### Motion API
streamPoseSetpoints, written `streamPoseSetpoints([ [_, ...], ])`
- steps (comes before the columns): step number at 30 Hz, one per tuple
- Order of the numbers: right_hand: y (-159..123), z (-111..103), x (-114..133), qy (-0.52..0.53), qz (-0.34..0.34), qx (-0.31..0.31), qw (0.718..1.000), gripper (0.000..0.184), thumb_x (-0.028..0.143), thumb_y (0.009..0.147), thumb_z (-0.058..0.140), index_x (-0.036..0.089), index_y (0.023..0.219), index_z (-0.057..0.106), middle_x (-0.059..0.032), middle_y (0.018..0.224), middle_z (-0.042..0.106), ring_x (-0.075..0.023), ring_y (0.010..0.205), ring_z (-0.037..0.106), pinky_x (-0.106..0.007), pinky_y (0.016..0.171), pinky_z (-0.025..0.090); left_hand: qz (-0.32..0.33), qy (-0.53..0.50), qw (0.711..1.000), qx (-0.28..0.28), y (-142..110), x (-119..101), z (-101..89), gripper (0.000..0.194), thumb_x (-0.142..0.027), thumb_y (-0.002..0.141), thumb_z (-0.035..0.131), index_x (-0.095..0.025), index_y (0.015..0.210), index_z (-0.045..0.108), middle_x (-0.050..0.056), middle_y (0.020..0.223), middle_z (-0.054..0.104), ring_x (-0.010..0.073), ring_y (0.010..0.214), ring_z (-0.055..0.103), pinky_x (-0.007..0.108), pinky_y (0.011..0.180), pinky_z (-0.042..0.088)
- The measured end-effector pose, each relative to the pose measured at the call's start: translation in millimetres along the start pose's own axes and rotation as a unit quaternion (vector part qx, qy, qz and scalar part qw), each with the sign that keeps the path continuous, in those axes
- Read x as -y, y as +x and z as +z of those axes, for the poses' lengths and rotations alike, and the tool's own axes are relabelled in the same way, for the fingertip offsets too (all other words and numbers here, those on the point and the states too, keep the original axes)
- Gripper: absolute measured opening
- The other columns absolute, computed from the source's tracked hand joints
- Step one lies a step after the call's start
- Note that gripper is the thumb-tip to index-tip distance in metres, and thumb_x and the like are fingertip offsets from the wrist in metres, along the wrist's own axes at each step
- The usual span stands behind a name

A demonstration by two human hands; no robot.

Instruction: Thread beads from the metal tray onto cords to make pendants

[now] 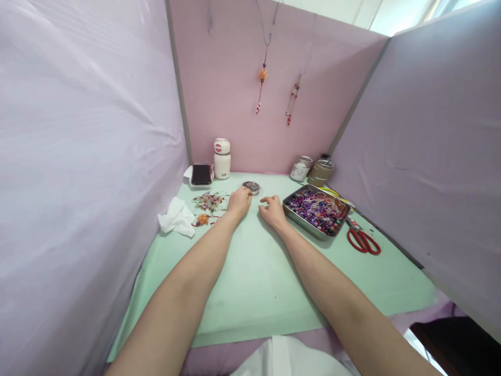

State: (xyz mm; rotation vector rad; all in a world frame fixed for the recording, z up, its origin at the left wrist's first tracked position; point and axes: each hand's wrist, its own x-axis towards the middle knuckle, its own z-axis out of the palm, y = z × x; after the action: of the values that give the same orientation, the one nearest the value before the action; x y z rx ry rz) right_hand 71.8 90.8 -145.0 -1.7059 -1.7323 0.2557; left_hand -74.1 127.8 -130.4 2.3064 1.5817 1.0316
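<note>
Fingers of the left hand (239, 201) curl down at the near side of the dish (257, 190); whether they pinch anything, I cannot tell. The right hand's (273, 211) fingers are parted, just beside the tray (303, 226) of beads (311, 207). The dish sits on the desk (250, 277), right of the bead strings (209, 201).

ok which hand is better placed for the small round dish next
Probably the left hand: it sits at the near edge of the round dish, while the right hand is farther off, beside the metal tray.
</note>
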Motion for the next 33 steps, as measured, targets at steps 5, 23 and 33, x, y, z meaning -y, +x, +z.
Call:
streamPoseSetpoints([
  [5, -5, -2, 1, -0.046, 0.008, 0.008, 0.999, 0.023, 0.026, 0.075, 0.051, 0.020, 0.093, 0.065, -0.0071, 0.099, 0.049, -0.0195, 0.089, 0.055, -0.029, 0.078, 0.043, -0.058, -0.031, 0.996, -0.065, 3, 3, -3.2, 0.023, -0.021, 0.082, 0.046, -0.018, 0.090, 0.067, 0.007, 0.097, 0.066, 0.0175, 0.093, 0.059, 0.027, 0.088, 0.041],
  [23, 3, -14, 22, -0.016, -0.046, -0.081, 0.996, 0.040, 0.023, 0.079, 0.045, 0.019, 0.117, 0.055, -0.0094, 0.115, 0.044, -0.0178, 0.086, 0.054, -0.031, 0.074, 0.043, -0.222, -0.041, 0.969, -0.104, 9, 25, -12.8, 0.026, -0.026, 0.079, 0.047, -0.020, 0.092, 0.068, 0.007, 0.099, 0.070, 0.0207, 0.096, 0.062, 0.030, 0.085, 0.041],
  [33, 68, 24, 47, -0.152, -0.069, 0.053, 0.985, 0.042, 0.030, 0.073, 0.063, 0.021, 0.113, 0.056, -0.0109, 0.121, 0.049, -0.0266, 0.108, 0.045, -0.036, 0.085, 0.041, -0.232, -0.054, 0.964, -0.118, 11, 35, -9.2, 0.022, -0.022, 0.078, 0.049, -0.017, 0.086, 0.069, 0.007, 0.091, 0.072, 0.0189, 0.089, 0.064, 0.026, 0.082, 0.043],
])
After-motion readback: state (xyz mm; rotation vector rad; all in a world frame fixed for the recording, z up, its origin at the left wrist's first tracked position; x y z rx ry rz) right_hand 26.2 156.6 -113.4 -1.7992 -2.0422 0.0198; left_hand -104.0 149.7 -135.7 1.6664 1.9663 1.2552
